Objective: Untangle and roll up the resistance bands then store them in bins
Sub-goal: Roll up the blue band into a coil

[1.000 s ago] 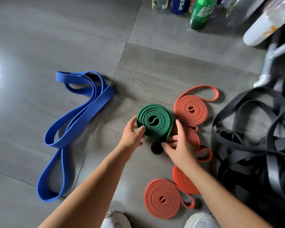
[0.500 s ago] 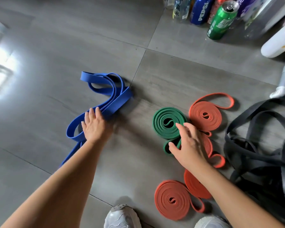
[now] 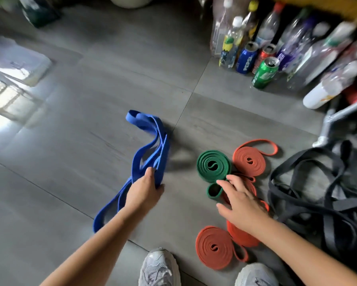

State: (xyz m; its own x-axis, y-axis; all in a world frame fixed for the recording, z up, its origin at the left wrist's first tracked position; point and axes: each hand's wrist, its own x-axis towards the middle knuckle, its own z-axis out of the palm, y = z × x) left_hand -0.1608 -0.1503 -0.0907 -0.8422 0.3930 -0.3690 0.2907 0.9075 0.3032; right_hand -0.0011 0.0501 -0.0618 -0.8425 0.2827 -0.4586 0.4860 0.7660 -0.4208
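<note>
My left hand clenches the blue band, which is partly lifted off the floor. My right hand, fingers spread and released, reaches the green roll just beside the orange rolls.

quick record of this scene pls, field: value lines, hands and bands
left hand: grips the blue band
blue band: unrolled, loose loops
right hand: open, fingers spread, beside the green roll's loose end
green roll: coiled, on the floor
orange rolls: several coiled, one partly under the right hand
black bands: tangled heap, far right
bottles and cans: standing, upper right
</note>
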